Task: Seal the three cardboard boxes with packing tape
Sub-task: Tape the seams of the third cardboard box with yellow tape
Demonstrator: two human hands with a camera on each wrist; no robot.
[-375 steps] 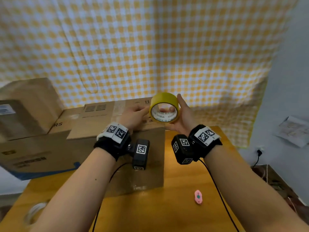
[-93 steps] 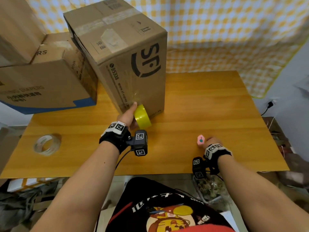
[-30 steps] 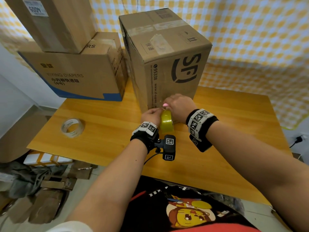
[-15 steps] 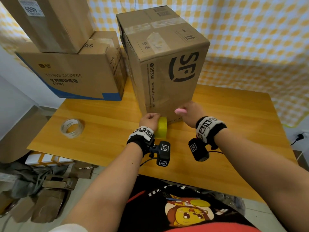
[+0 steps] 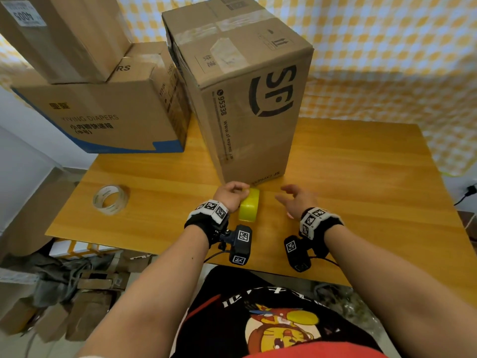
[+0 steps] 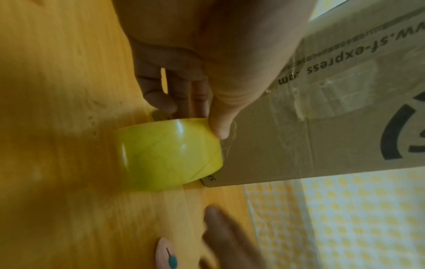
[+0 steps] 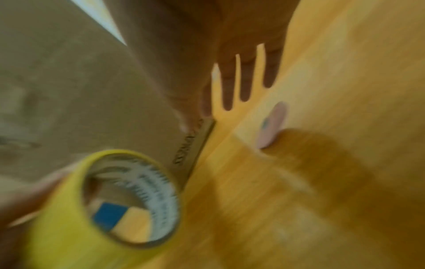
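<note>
Yellow tape roll (image 5: 249,208) sat mid-frame, gripped by the left hand (image 5: 230,196) against the tall box (image 5: 247,99). Right hand (image 5: 296,200) hovered beside it, fingers spread, holding nothing.

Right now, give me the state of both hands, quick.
Left hand: grips the yellow tape roll at the foot of the SF box.
Right hand: open, fingers spread, holding nothing.

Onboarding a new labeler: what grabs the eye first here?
The tall SF box standing upright mid-table, and the yellow tape roll at its base in the left hand. The right hand hovers open beside it; a clear tape roll lies far left.
</note>
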